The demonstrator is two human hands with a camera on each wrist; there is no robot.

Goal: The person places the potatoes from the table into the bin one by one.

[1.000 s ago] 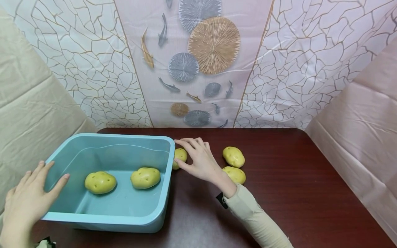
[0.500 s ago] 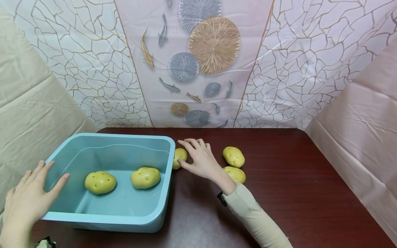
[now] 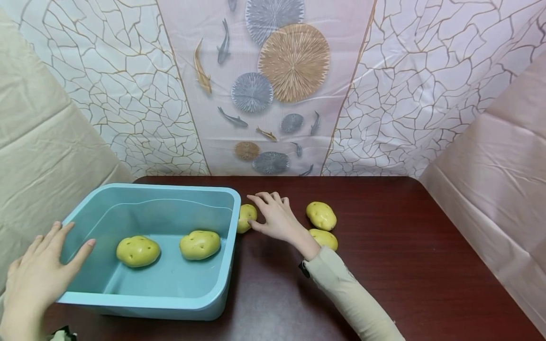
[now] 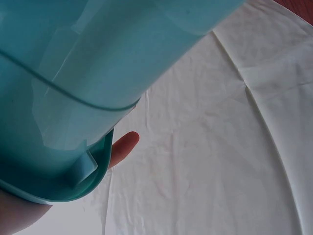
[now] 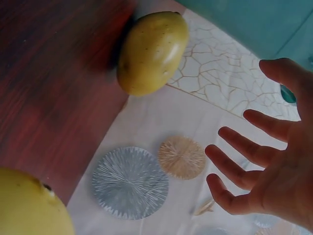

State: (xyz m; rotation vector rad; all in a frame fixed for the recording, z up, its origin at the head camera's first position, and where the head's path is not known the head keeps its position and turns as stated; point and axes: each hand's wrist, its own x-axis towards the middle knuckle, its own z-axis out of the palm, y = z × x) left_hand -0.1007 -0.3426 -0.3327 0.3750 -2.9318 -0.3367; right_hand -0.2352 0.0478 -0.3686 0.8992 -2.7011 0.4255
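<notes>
My right hand [image 3: 279, 219] hovers over the table with fingers apart, just right of a yellow potato [image 3: 246, 219] partly hidden by the tub wall. In the right wrist view nothing lies between its fingers; one potato [image 5: 152, 53] is beyond the fingertips and another potato [image 5: 30, 208] shows at the lower left corner. My left hand [image 3: 40, 270] rests on the left rim of a light blue plastic tub [image 3: 141, 301], fingers and thumb spread. Inside the tub lie two potatoes, one on the left [image 3: 138, 251] and one on the right [image 3: 200, 245].
To the right of my right forearm lie two more potatoes, a far one [image 3: 322, 216] and a nearer one [image 3: 325, 239] partly covered by the wrist. They sit on a dark red-brown table [image 3: 409, 265]. Patterned cloth [image 3: 384, 94] hangs behind and plain cloth [image 3: 490, 189] at the sides.
My right hand has drifted slightly to the right, away from the tub's rim. The left hand, tub and potatoes have stayed in place.
</notes>
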